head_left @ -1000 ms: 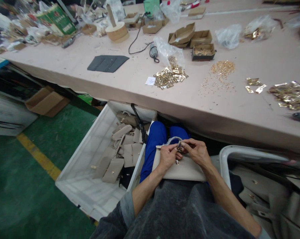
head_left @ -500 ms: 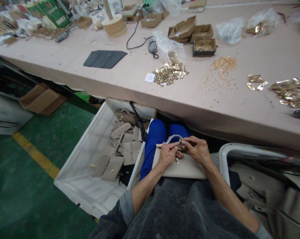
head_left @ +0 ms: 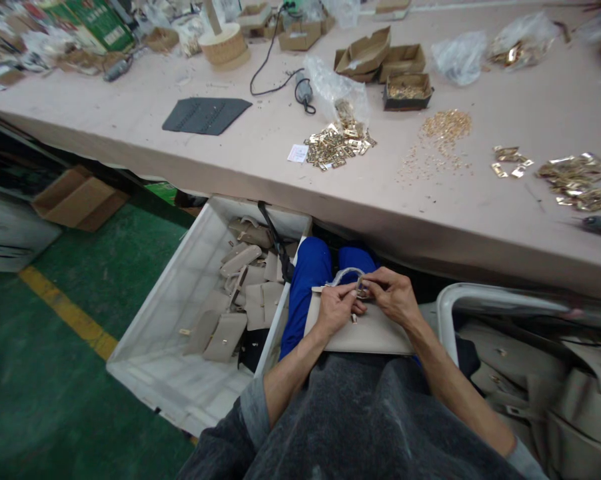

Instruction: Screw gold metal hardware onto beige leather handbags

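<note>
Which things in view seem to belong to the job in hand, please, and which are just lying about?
Likely in the job:
small metal fitting between left hand and right hand
beige handbag beneath them
probably piled beige bags in white bin

Apparently just lying about:
dark grey sheet
round wooden block
cardboard box on green floor

Cardboard box (brown), green floor

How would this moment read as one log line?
left hand: holding metal piece | right hand: holding same piece | beige bag: on lap | gold hardware: on table
</note>
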A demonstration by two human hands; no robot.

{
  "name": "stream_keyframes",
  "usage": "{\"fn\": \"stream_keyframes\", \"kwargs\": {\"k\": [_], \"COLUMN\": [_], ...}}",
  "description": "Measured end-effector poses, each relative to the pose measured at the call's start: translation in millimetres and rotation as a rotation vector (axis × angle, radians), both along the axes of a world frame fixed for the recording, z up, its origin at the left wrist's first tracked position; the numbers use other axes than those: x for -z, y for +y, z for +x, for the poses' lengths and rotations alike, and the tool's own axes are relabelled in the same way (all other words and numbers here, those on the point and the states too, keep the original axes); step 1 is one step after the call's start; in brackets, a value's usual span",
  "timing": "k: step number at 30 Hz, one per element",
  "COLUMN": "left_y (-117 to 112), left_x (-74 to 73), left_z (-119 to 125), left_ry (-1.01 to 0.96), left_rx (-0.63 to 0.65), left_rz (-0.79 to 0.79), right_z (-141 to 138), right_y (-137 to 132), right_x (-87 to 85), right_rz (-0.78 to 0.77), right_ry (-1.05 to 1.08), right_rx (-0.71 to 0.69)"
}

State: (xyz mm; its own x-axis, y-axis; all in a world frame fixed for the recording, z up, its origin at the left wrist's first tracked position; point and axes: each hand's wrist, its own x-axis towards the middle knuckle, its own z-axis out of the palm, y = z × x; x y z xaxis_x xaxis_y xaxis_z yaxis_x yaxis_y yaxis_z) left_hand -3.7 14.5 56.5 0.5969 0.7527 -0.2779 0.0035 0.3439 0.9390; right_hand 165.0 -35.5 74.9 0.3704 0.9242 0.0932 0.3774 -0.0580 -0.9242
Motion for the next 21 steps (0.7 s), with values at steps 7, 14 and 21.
{"fn": "stream_keyframes", "kwargs": {"k": [7, 14, 21], "left_y": [-2.9, 0.0, -1.6], "left_x": [0.9, -6.4, -4.3], "left_z": [3.1, 2.6, 1.8], "left_ry": [0.021, 0.009, 0.005], "left_rx": [-0.084, -0.092, -0.116], "left_rz": [-0.01, -0.014, -0.017], "right_z": [5.6, 31.3, 39.5], "right_y": [0.5, 11.4, 24.0], "right_x": [1.2, -3.4, -11.2], "right_rz": [-0.003, -0.092, -0.162], "right_ry": [-0.007, 0.208, 0.289], "right_rx": [-0.089, -0.431, -0.586]}}
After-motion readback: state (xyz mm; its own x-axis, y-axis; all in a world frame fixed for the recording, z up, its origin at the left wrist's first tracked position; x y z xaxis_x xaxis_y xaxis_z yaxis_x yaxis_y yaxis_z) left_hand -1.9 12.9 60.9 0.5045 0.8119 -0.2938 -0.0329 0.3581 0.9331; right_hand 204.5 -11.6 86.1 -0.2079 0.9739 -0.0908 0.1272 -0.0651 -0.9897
